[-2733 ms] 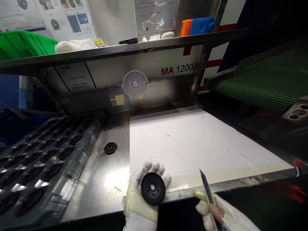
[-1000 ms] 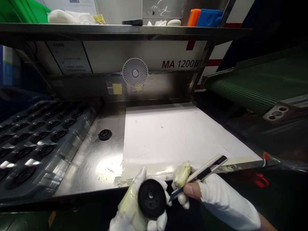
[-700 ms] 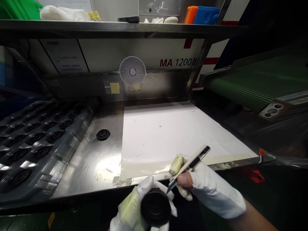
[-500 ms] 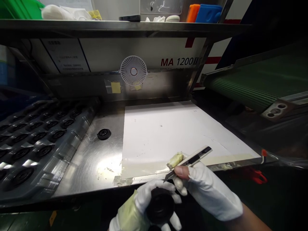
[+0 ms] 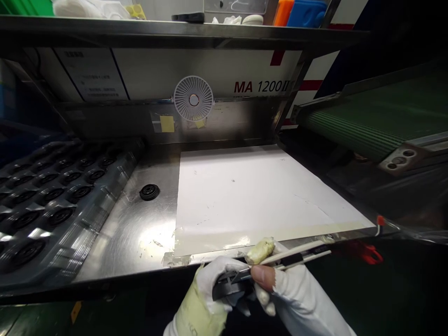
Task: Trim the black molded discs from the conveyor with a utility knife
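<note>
My left hand (image 5: 212,289), in a white glove with a yellowish taped cuff, grips a round black plastic part (image 5: 227,288) tilted on edge below the table front. My right hand (image 5: 280,284), gloved with the thumb bare, is closed around a utility knife (image 5: 297,256). The knife's blade lies at the upper side of the black part; whether it touches cannot be made out. Yellowish tape wraps the right forefinger. A similar black ribbed disc (image 5: 150,192) lies on the metal table to the left of the paper.
A clear plastic tray (image 5: 101,219) of black round parts stands at the left. White paper (image 5: 252,191) is taped onto the metal table (image 5: 140,242). Behind it are a small fan (image 5: 193,99) and a shelf (image 5: 157,28). A green conveyor (image 5: 378,116) runs at the right.
The black part has turned from its open face toward me to edge-on. My right hand has come lower, with the knife tilted flatter and its blade at the part. The view has shifted slightly.
</note>
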`<act>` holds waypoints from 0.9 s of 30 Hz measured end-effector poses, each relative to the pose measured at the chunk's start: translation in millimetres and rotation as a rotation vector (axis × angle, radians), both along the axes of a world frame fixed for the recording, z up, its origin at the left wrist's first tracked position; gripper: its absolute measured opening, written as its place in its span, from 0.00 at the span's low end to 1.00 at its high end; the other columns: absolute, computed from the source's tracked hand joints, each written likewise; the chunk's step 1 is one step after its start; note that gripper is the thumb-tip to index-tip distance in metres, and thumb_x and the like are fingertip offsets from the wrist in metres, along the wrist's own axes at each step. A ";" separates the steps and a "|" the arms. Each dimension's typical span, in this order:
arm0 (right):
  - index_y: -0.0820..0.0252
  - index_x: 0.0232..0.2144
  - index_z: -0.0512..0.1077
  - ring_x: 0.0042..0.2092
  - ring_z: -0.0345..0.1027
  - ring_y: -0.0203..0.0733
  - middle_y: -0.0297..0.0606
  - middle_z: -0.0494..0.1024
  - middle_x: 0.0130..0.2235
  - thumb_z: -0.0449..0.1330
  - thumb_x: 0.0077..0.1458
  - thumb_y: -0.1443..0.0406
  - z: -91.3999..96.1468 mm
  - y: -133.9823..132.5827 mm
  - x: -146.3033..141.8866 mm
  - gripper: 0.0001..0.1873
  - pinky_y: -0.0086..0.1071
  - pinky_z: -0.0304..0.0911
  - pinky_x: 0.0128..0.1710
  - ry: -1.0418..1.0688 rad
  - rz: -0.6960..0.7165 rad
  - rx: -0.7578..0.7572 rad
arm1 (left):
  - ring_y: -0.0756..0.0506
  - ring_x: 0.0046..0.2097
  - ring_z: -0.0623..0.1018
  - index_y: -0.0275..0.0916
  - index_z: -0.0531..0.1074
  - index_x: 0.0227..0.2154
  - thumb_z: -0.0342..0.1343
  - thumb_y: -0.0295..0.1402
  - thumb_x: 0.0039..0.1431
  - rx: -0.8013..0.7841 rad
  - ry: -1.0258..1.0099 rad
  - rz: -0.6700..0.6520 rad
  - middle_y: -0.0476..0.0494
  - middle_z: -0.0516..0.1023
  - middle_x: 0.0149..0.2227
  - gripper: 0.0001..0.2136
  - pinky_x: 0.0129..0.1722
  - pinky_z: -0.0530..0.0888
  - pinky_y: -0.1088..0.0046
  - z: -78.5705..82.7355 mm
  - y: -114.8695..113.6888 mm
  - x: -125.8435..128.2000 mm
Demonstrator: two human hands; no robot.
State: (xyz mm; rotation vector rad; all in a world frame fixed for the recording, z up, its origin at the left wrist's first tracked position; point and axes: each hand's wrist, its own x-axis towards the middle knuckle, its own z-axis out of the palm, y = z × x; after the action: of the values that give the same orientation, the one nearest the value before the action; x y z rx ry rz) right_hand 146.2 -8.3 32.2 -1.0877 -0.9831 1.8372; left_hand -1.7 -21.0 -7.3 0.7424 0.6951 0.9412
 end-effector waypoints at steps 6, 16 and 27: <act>0.64 0.19 0.75 0.16 0.62 0.33 0.35 0.71 0.16 0.65 0.45 0.58 -17.2 -1.2 7.8 0.13 0.29 0.64 0.20 -0.067 0.079 -0.040 | 0.39 0.35 0.75 0.36 0.74 0.36 0.58 0.40 0.47 0.088 0.038 0.004 0.40 0.76 0.27 0.15 0.27 0.71 0.68 -0.5 -0.9 1.8; 0.62 0.17 0.75 0.16 0.61 0.33 0.35 0.70 0.16 0.65 0.46 0.60 -25.0 -1.9 15.6 0.13 0.28 0.63 0.19 -0.028 0.125 -0.011 | 0.39 0.35 0.75 0.35 0.75 0.35 0.59 0.39 0.46 0.034 0.013 0.033 0.41 0.76 0.25 0.14 0.31 0.71 0.66 -0.3 -2.9 2.1; 0.61 0.17 0.74 0.21 0.65 0.37 0.36 0.71 0.17 0.66 0.43 0.58 -16.9 -0.9 12.9 0.13 0.30 0.65 0.24 -0.014 0.117 0.010 | 0.42 0.29 0.75 0.35 0.74 0.35 0.62 0.38 0.43 0.136 0.096 0.018 0.43 0.75 0.24 0.16 0.29 0.71 0.67 6.7 0.2 0.3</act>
State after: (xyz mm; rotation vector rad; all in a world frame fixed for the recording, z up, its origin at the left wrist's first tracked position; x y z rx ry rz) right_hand 159.1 -9.2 15.2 -1.0584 -1.0835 1.9179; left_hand -1.4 -20.7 -0.6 0.9074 0.7279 0.9816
